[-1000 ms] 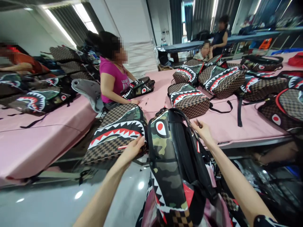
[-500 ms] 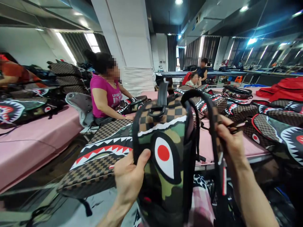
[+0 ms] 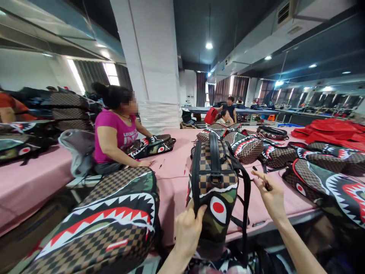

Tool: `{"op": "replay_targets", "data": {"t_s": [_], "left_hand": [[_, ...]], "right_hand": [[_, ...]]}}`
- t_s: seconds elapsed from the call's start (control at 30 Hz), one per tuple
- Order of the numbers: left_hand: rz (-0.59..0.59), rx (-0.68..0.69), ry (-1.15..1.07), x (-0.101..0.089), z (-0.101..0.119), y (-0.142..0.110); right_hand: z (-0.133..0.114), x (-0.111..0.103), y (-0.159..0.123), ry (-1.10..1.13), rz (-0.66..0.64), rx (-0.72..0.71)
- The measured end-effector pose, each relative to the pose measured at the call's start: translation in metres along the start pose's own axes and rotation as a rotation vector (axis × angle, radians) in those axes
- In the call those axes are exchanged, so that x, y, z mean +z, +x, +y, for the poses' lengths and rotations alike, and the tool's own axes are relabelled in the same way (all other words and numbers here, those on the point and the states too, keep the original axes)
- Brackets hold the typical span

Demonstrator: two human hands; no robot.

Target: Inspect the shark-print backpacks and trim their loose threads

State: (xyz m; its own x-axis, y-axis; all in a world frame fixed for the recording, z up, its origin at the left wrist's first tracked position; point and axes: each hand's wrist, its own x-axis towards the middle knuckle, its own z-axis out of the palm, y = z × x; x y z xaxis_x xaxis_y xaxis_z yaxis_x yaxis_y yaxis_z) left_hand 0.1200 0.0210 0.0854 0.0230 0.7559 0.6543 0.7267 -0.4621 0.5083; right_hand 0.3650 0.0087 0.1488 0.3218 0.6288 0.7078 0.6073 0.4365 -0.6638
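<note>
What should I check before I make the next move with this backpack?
1. Left hand on the backpack: ok, its thumb and fingers are at the side edge.
2. Backpack upright: ok, its handle is on top.
3. Right hand free: not ok, it holds a small dark item; exactly what, cannot tell.
4. Strap tucked away: not ok, it hangs loose on the right-hand side.
5. Right hand clear of the strap: cannot tell.
6. Co-worker's hand clear: ok, it is on the table, apart from the backpack.
</note>
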Motion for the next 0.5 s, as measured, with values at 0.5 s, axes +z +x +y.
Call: {"op": "replay_targets", "data": {"t_s": [0.5], "left_hand": [[-0.151, -0.047, -0.212, -0.023, -0.003, 0.007]], "right_hand": [[-0.089, 0.023, 0.027, -0.128, -0.325, -0.477]]}}
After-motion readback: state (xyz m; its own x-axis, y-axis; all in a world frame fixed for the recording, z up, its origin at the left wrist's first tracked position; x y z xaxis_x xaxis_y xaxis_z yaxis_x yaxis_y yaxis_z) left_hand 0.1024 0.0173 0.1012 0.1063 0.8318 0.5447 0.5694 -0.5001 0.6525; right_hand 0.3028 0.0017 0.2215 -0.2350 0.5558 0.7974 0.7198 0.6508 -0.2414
